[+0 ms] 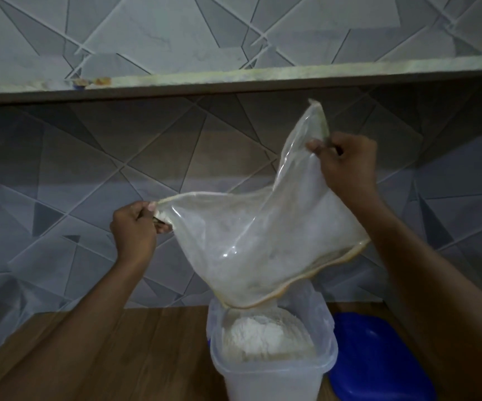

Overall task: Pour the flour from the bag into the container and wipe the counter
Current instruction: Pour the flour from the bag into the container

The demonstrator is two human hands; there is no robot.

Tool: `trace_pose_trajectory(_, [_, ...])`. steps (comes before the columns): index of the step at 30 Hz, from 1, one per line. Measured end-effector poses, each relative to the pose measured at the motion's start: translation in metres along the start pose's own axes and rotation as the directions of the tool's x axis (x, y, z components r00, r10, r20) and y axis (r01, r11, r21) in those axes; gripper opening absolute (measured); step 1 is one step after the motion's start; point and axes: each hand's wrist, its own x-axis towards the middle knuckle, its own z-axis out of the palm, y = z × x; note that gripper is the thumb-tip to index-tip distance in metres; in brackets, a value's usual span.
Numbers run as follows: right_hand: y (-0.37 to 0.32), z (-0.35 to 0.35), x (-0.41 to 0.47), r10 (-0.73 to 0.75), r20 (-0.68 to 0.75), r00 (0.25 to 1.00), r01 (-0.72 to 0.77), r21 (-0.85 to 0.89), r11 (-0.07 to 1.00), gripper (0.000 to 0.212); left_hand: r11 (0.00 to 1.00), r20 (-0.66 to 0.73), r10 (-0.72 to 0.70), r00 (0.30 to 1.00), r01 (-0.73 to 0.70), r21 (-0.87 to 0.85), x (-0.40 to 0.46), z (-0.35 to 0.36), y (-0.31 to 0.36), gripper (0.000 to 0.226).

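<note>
— Right, nearest first: what stands on the table (95,357)?

— A clear plastic container (273,369), open at the top, with a mound of white flour (266,337) heaped inside it. A blue lid (378,360) lies just beside it, on its right.

— And the bag?

— The bag (257,241) hangs upended over the container, its open mouth down and touching the container's far rim. It looks nearly empty, with only a dusty film of flour on the plastic.

— How is it held?

— By two corners of its bottom seam. The left hand (134,227) is clenched on the lower corner, fingers curled tight, a pinch of plastic bunched in the grip. The right hand (347,163) is closed on the other corner, well above the left, with a tail of plastic sticking up past the knuckles.

— So the bag sits between the hands?

— Between and below them; it sags from both grips towards the container.

— The arms?

— Both forearms reach up and forward from the lower corners of the view, the right raised higher and steeper than the left.

— Behind that?

— A wall (89,169) of grey geometric tiles, crossed by a shelf (234,79).
</note>
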Motion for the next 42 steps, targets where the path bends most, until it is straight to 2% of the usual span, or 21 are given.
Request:
trace_pose_trajectory(2, [0.001,0.0,0.001,0.004,-0.031,1.0,-0.002,0.038,0.999,0.03,1.0,0.006,0.0,1.0,0.0,0.007,0.0,0.0,-0.001,0.022])
trace_pose_trajectory(5, [0.001,0.004,0.0,0.009,0.093,0.996,-0.007,-0.026,1.0,0.029,1.0,0.0,-0.01,1.0,0.01,-0.009,-0.001,0.001,-0.002,0.019])
trace_pose_trajectory(8, [0.005,0.007,0.001,0.001,0.006,1.0,-0.002,0.029,1.0,0.031,1.0,-0.008,-0.013,1.0,0.013,-0.025,-0.004,0.003,-0.002,0.017])
trace_pose_trajectory(10, [0.002,0.008,-0.003,-0.018,0.072,0.997,0.019,-0.018,1.0,0.033,1.0,-0.01,-0.02,1.0,0.02,-0.022,-0.005,0.004,-0.005,0.016])
trace_pose_trajectory(13, [0.007,0.007,0.0,-0.049,-0.043,0.998,0.051,0.048,0.998,0.033,0.999,-0.024,-0.034,0.999,0.033,-0.022,-0.002,0.004,-0.01,0.018])
trace_pose_trajectory(16, [0.005,0.008,-0.001,-0.043,0.005,0.999,0.043,0.018,0.999,0.033,0.999,-0.039,-0.032,0.999,0.032,-0.019,-0.002,0.002,-0.012,0.019])
trace_pose_trajectory(18, [0.008,0.007,0.002,-0.022,-0.081,0.997,0.028,0.071,0.997,0.037,0.999,-0.046,-0.033,0.998,0.031,-0.03,-0.001,0.002,-0.012,0.018])
trace_pose_trajectory(21, [0.007,0.005,0.003,0.02,-0.04,0.999,-0.017,0.06,0.998,0.034,0.998,-0.055,-0.042,0.998,0.039,-0.047,-0.001,0.002,-0.014,0.018])
trace_pose_trajectory(30, [0.004,0.007,0.007,-0.042,-0.093,0.995,0.046,0.041,0.998,0.035,0.997,-0.077,-0.063,0.995,0.06,-0.047,-0.002,0.002,-0.018,0.02])
trace_pose_trajectory(33, [0.002,0.01,0.006,-0.076,-0.04,0.996,0.077,0.021,0.997,0.036,0.998,-0.082,-0.049,0.995,0.046,-0.04,-0.004,0.001,-0.023,0.019])
trace_pose_trajectory(36, [0.002,0.013,0.007,-0.095,-0.071,0.993,0.099,0.057,0.993,0.04,0.997,-0.074,-0.054,0.996,0.05,-0.051,-0.004,-0.002,-0.026,0.019])
trace_pose_trajectory(39, [-0.003,0.016,0.007,-0.095,-0.032,0.995,0.096,0.041,0.994,0.039,0.996,-0.086,-0.068,0.994,0.064,-0.056,-0.004,-0.004,-0.03,0.018])
trace_pose_trajectory(42, [-0.003,0.018,0.008,-0.109,-0.108,0.988,0.122,0.123,0.985,0.037,0.997,-0.051,-0.047,0.998,0.045,-0.055,-0.006,-0.005,-0.034,0.017])
